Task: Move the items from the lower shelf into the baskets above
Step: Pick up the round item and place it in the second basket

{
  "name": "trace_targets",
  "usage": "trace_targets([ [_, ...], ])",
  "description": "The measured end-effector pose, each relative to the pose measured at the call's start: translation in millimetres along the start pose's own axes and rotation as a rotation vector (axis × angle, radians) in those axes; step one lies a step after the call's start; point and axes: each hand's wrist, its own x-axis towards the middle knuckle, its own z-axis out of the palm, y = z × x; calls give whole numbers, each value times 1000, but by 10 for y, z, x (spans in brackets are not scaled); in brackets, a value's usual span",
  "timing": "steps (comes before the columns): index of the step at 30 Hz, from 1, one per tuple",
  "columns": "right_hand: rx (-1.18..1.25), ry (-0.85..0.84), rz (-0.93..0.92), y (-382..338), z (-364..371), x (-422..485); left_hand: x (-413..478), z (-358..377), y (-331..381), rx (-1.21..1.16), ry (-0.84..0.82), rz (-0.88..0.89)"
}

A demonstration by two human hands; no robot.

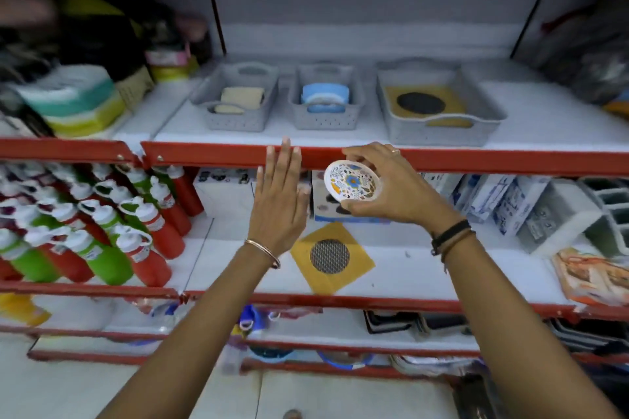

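Observation:
My right hand (pixel 394 185) grips a small round white dish with a blue and yellow flower pattern (pixel 352 184), held tilted in front of the upper shelf's red edge. My left hand (pixel 280 201) is flat and empty, its fingertips at that same edge. On the upper shelf stand three grey baskets: the left basket (pixel 235 119) holds beige pieces, the middle basket (pixel 325 121) holds blue dishes, the right basket (pixel 439 133) holds a yellow card with a dark round mesh. A yellow card with a round mesh strainer (pixel 330 257) lies on the lower shelf.
Red and green bottles (pixel 112 235) fill the lower shelf's left side. White and blue boxes (pixel 493 201) and a grey organiser (pixel 609 211) stand at its right. A box (pixel 343 211) sits behind the dish. Stacked coloured containers (pixel 73 102) are at the upper left.

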Motion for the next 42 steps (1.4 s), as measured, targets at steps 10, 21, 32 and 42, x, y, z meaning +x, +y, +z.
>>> trace_targets([
  [10,-61,125,-55,-57,-679,1360,1541,-516,-115,152,-47,128],
  [21,-157,-190,35,454,-200,2139,2266,-232,-194,298,-545,112],
  [32,-233,-29,-4,335,-299,1989,2206,-293,-83,250,-456,72],
  [42,279,509,-159,76,-158,618,773,-212,88,-400,245,286],
])
